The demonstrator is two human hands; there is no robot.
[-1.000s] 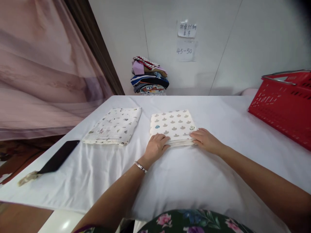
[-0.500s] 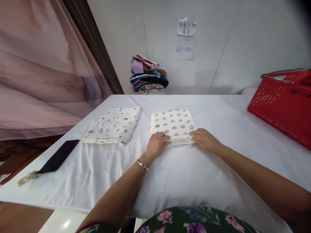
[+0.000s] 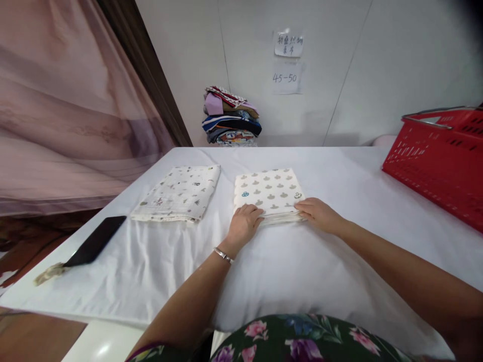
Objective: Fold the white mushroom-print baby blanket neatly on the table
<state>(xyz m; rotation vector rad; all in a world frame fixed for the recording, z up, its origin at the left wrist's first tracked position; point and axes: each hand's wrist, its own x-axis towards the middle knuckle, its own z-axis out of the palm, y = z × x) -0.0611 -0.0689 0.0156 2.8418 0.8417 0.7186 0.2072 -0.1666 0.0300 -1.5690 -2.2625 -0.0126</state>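
A folded cream cloth [image 3: 269,186] with a grey printed pattern lies flat before me, its stacked layers showing along the near edge. My left hand [image 3: 245,221] grips its near left corner, fingers on top and thumb against the edge. At the near right corner, my right hand [image 3: 319,213] pinches the layers the same way. To the left lies a second folded white cloth [image 3: 179,193] with small scattered prints, touched by neither hand.
A white cloth covers the table [image 3: 339,176]. At the right stands a red basket [image 3: 433,166] with a metal handle. A black phone [image 3: 96,241] with a strap lies near the left edge. Beyond the far edge rises a pile of folded fabrics [image 3: 232,118]. A pink curtain [image 3: 68,100] hangs left.
Both hands stay at the near corners of the patterned cloth, which lies almost as before. The whole view has shifted very slightly.
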